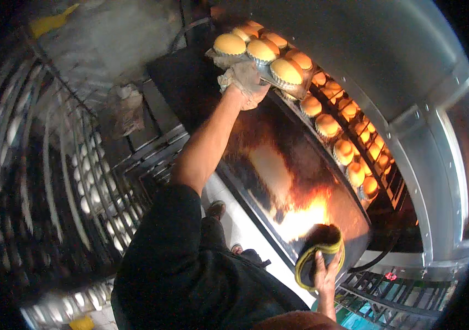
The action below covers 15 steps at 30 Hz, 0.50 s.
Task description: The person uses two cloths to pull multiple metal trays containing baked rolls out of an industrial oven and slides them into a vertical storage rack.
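Note:
My left hand (251, 88), wrapped in a pale, worn cloth (238, 78), grips the near edge of a metal tray (300, 91). The tray bears several golden buns or cupcakes in fluted metal cups (262, 51) and is at the oven opening, top centre. My right hand (326, 268), at lower right, holds a dark cloth pad or mitt with yellow trim (319, 251), folded over. This pad is in front of the oven's lower front, beside a bright glare.
More cups of golden buns (343, 152) stand in a curving row inside the oven, by a dark metal rack (382, 181). The shiny oven front panel (275, 165) lies between my hands. Wire racks (53, 165) holding pale rounded items are at left. Another slatted rack (391, 301) is at lower right.

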{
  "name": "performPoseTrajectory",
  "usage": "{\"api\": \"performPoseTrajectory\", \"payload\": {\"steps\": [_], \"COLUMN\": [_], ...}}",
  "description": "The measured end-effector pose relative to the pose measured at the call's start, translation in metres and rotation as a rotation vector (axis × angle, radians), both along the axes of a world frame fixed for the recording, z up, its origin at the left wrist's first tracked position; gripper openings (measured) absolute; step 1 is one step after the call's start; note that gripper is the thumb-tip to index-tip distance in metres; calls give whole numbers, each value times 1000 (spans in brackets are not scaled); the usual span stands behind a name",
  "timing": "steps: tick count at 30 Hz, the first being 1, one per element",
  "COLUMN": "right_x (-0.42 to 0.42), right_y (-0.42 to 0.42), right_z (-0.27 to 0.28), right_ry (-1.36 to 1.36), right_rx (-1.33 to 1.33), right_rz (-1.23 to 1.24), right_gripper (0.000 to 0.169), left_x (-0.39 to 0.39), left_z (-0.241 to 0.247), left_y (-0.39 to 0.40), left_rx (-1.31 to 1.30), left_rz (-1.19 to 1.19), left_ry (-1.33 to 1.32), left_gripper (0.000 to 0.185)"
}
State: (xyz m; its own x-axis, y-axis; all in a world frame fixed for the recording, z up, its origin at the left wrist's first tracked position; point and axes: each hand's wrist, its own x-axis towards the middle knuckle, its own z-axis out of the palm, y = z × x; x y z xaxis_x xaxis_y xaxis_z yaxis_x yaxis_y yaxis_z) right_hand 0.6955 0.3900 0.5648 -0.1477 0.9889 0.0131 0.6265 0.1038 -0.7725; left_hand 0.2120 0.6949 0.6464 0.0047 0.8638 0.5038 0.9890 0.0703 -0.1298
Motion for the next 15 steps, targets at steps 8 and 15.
{"api": "performPoseTrajectory", "payload": {"steps": [8,15], "right_x": [45,64], "right_y": [-27,-95], "right_z": [14,19], "right_ry": [538,932], "right_rx": [-219,-339], "right_rz": [-30,-90], "right_gripper": [48,52], "left_x": [78,198], "left_z": [-99,-41], "left_y": [-148,-401], "left_rx": [345,27], "left_rz": [-480,-67], "left_ry": [-1193,-419], "left_gripper": [47,56]}}
